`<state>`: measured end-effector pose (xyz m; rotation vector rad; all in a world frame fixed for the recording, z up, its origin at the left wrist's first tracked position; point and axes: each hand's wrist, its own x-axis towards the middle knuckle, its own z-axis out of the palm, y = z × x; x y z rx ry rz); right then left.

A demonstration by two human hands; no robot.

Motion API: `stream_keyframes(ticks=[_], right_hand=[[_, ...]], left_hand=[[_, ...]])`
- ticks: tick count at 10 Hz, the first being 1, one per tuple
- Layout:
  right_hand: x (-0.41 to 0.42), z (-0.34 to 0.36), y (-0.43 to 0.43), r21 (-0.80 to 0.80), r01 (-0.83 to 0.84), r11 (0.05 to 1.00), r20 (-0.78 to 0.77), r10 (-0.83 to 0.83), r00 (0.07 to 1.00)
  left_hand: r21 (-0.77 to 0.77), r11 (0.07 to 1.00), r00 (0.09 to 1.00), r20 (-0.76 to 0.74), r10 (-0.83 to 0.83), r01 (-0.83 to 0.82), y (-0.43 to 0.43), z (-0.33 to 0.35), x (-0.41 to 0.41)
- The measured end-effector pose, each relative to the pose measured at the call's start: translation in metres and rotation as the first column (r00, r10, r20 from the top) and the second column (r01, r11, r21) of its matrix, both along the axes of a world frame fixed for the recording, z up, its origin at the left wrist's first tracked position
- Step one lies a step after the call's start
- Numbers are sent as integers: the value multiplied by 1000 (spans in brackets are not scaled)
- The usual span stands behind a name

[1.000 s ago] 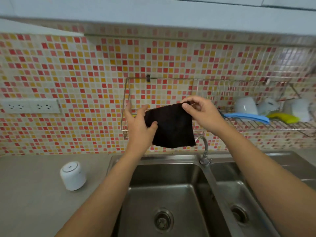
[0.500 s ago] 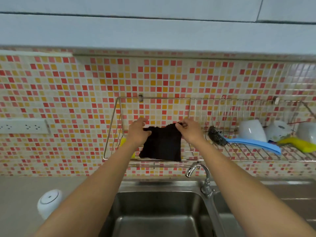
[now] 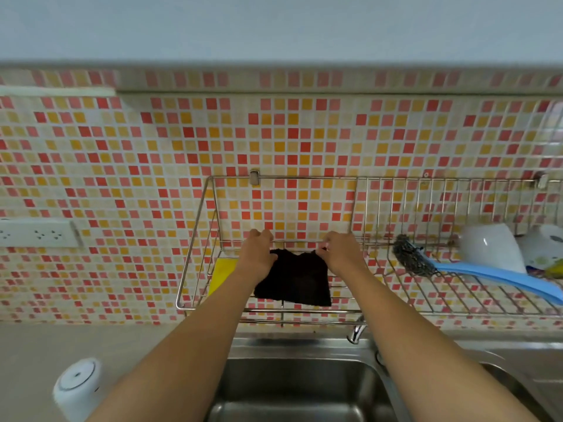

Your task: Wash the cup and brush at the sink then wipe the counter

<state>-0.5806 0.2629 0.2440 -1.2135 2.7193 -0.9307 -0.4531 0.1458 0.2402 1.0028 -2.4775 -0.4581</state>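
Both hands reach up to the wire dish rack (image 3: 195, 263) on the mosaic-tiled wall. The left hand (image 3: 257, 257) pinches the top left corner of a black cloth (image 3: 294, 284), fingers curled and closed on the fabric, and the right hand (image 3: 341, 255) pinches the top right corner in the same way, so the cloth hangs between them and below them, its lower edge over the front rails of the rack. Just left of the left hand, a yellow sponge (image 3: 221, 274) lies in the rack's left end, partly hidden behind the left wrist. To the right of the right hand, apart from it, the brush (image 3: 457, 271) lies on the rack with its dark wiry head nearest the hand and its light blue handle running away to the right. Farther right, beyond the brush head, a white cup (image 3: 490, 249) sits upturned on the rack, and another white dish with a printed pattern stands beside it at the frame edge. Below the hands, under the forearms, is the steel sink (image 3: 304, 388), with the faucet spout (image 3: 356, 332) just under the right forearm. Low and left of the left forearm, a small white round container (image 3: 77, 388) stands on the grey counter (image 3: 122, 345).
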Motion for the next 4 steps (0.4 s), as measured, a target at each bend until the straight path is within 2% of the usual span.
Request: stream_keyframes(ticks=[3,4], right_hand=[[11,17,13,1,-36,999,-39,36,999],[38,24,27,-20,-36,999,-97,34,995]], left_hand=[[-51,998,999,-15,38,-39,-9,18,24],[-97,995,1000,-7,5,-5,-1,25,45]])
